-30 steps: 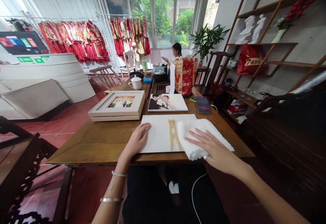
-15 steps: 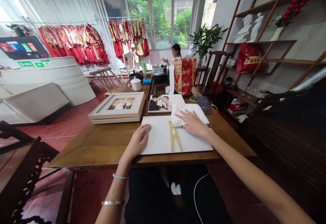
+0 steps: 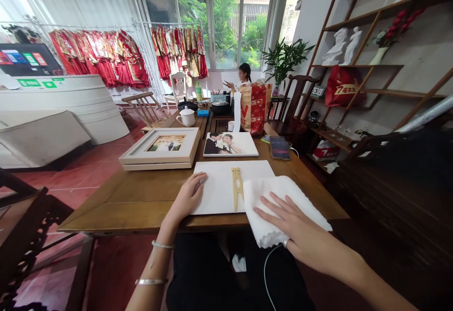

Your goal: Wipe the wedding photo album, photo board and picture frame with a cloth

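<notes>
My left hand (image 3: 188, 195) rests at the left edge of a white board (image 3: 215, 179), fingers together and slightly bent, holding that edge. A beige flat piece with two legs and an oval hole (image 3: 234, 201) lies on the board. My right hand (image 3: 295, 228) has a folded white cloth (image 3: 286, 190) under its spread fingers, the thumb's tip hidden by the cloth. This cloth covers the board's right part and reaches past the table's front edge. Just behind the board lies a wedding photo panel (image 3: 244, 145).
On the wooden table (image 3: 152, 200) are a stack of frames (image 3: 141, 160) at left, a white lidded mug (image 3: 187, 117), a paper bag (image 3: 253, 108), and a tablet (image 3: 280, 148) at right. A person (image 3: 244, 75) sits at the far end. A pale cable hangs before my lap.
My right hand has moved right and toward me with the cloth, from the board's back right corner to its front right edge. The beige piece has tilted slightly; my left hand stays at the board.
</notes>
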{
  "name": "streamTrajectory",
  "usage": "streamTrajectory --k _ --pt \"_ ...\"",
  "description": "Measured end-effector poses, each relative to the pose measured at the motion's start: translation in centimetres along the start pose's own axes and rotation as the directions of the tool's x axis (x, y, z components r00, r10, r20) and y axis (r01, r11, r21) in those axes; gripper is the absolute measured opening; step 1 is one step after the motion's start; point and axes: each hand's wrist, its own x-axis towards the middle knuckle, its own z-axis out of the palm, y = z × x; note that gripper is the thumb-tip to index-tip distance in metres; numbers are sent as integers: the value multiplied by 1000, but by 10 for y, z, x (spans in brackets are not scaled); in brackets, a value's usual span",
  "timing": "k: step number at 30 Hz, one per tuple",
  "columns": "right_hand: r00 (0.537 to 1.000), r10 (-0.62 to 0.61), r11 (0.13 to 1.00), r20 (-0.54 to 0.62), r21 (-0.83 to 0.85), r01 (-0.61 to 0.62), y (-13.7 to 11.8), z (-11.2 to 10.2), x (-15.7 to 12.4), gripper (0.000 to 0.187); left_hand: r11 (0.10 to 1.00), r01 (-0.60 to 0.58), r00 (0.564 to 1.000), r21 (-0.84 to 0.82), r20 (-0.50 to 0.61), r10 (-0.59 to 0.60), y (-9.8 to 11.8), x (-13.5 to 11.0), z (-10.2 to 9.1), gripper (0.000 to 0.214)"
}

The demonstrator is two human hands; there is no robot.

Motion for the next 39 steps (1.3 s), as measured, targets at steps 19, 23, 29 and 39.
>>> streamTrajectory --k 19,23,29,39 --pt "984 133 990 -118 60 -127 7 -11 162 68 1000 -5 1000 -14 0 5 1 2 -1 35" --pt "995 -11 1000 -96 20 13 -17 -1 129 77 1000 -3 1000 -13 -1 3 0 1 -1 35" --pt "990 -137 988 -11 65 138 -46 -3 47 91 1000 0 1000 -22 -10 0 1 -1 -2 34" --pt "985 -63 976 -162 194 95 -5 -10 78 79 1000 0 1000 -11 -4 0 2 0 -3 34"
